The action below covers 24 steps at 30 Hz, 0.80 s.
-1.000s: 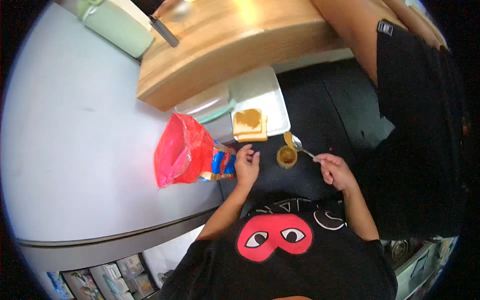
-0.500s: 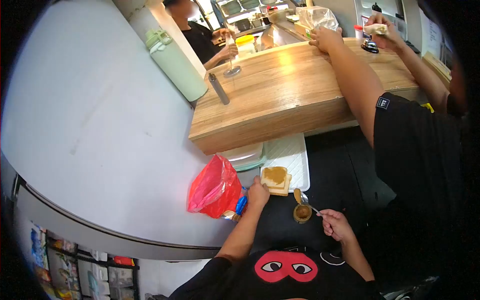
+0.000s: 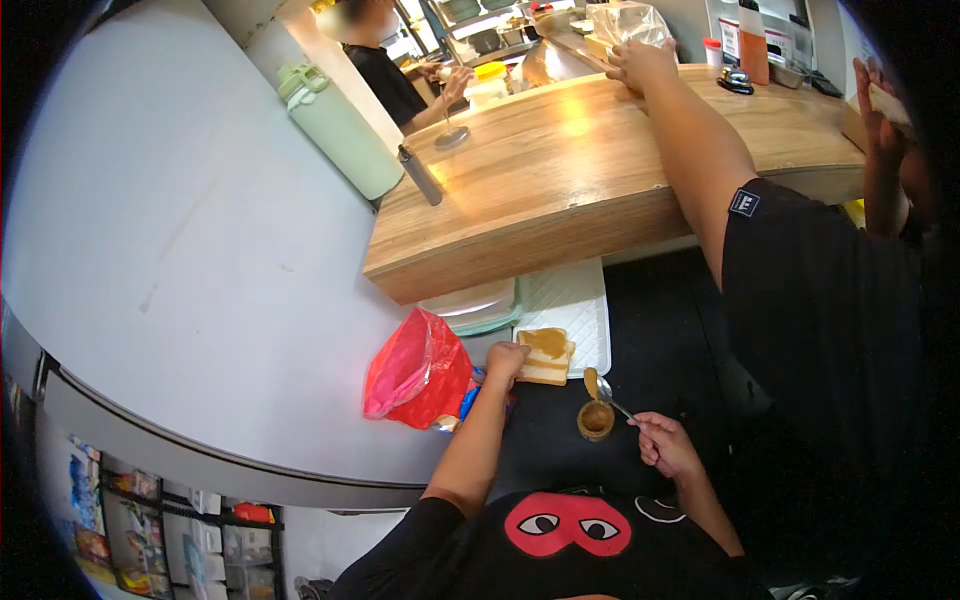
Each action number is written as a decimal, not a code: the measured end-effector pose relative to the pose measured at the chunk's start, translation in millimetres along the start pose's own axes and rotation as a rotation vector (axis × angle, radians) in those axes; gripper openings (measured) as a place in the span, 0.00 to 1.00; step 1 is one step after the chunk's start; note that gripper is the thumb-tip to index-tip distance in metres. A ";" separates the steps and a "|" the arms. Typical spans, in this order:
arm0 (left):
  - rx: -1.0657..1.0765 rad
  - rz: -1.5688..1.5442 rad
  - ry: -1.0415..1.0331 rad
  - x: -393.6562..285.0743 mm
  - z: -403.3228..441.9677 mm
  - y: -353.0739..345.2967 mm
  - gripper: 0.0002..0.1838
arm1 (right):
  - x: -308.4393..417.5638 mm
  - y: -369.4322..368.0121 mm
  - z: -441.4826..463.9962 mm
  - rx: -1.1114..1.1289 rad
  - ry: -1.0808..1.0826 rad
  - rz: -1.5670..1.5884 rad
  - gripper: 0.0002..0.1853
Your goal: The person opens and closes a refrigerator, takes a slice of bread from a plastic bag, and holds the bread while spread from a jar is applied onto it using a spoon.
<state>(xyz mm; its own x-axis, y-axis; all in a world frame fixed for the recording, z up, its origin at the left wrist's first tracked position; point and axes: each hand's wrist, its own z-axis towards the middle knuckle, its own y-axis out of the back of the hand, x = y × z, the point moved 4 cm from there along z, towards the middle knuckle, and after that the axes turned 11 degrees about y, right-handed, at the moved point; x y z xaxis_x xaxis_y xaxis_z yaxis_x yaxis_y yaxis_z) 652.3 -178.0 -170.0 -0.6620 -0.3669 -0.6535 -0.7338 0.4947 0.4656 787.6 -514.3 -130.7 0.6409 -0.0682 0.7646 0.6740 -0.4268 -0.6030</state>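
My left hand [image 3: 507, 362] is closed on the left edge of the bread slices [image 3: 546, 372], which lie stacked at the near end of a white tray [image 3: 593, 315]. A patch of brown spread [image 3: 545, 344] covers part of the top slice. In my right hand [image 3: 666, 444] is the handle of a metal spoon [image 3: 618, 406]. Brown spread clings to the spoon's bowl end, which sits just above a small open jar [image 3: 596, 421]. More brown spread shows inside the jar.
Left of my left hand is a red plastic bag [image 3: 425, 375]. A wooden counter [image 3: 540, 190] rises beyond the tray, with a green bottle [image 3: 345, 135] and a grey squeeze bottle [image 3: 420, 176] on the left. Another person's arm [image 3: 690, 140] reaches across from the right.
The whole view has shifted slightly left and up. My hands still hold the bread and the spoon. At far right, a person's hand with a white item has drawn back, exposing an orange bottle.
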 end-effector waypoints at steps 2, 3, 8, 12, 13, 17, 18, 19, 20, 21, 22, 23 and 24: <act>0.058 -0.023 0.001 -1.6 4.1 -2.0 0.11 | 0.1 2.2 2.6 -0.006 0.016 -0.013 0.08; 0.089 -0.034 0.002 -2.3 4.9 -3.6 0.11 | -0.2 2.9 3.2 -0.011 0.023 -0.019 0.09; 0.356 -0.525 0.066 -13.7 -22.0 -17.5 0.14 | 1.2 2.6 2.9 -0.024 0.092 0.052 0.09; 0.788 -0.793 -0.012 -12.8 -47.2 -22.2 0.21 | 7.6 1.1 1.1 -0.038 0.168 0.013 0.10; 0.816 -0.805 -0.047 -13.9 -59.9 -21.1 0.24 | 10.3 -1.0 0.7 -0.025 0.186 -0.007 0.10; 0.908 -0.861 -0.134 -12.1 -107.8 -16.1 0.32 | 20.4 -11.5 -1.4 0.027 0.259 -0.042 0.12; 0.927 -0.876 -0.143 -9.4 -113.7 -15.5 0.33 | 22.4 -14.3 -1.6 0.039 0.278 -0.038 0.12; 0.967 -0.904 -0.154 -5.7 -116.6 -15.5 0.34 | 25.5 -18.1 -2.3 0.051 0.282 -0.044 0.12; 1.006 -0.932 -0.164 -1.5 -119.5 -15.0 0.35 | 29.6 -23.1 -3.9 0.062 0.285 -0.048 0.12; 1.044 -0.959 -0.175 1.2 -123.5 -13.9 0.35 | 31.9 -27.3 -4.1 0.075 0.288 -0.051 0.13; 1.066 -1.003 -0.151 3.6 -129.8 -12.6 0.36 | 32.5 -29.8 -3.7 0.094 0.297 -0.053 0.13; 1.097 -1.036 -0.142 5.4 -132.4 -13.5 0.36 | 34.2 -30.6 -3.6 0.114 0.303 -0.054 0.13; 1.132 -1.068 -0.132 6.8 -135.0 -14.6 0.37 | 34.9 -32.6 -3.6 0.131 0.310 -0.055 0.13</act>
<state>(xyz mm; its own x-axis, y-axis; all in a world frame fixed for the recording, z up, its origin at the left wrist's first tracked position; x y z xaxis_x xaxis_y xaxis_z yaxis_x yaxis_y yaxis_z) 637.9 -294.1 -100.8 0.1337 -0.8828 -0.4503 -0.3051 0.3956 -0.8663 786.7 -506.0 -83.5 0.4733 -0.3279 0.8176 0.7589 -0.3196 -0.5674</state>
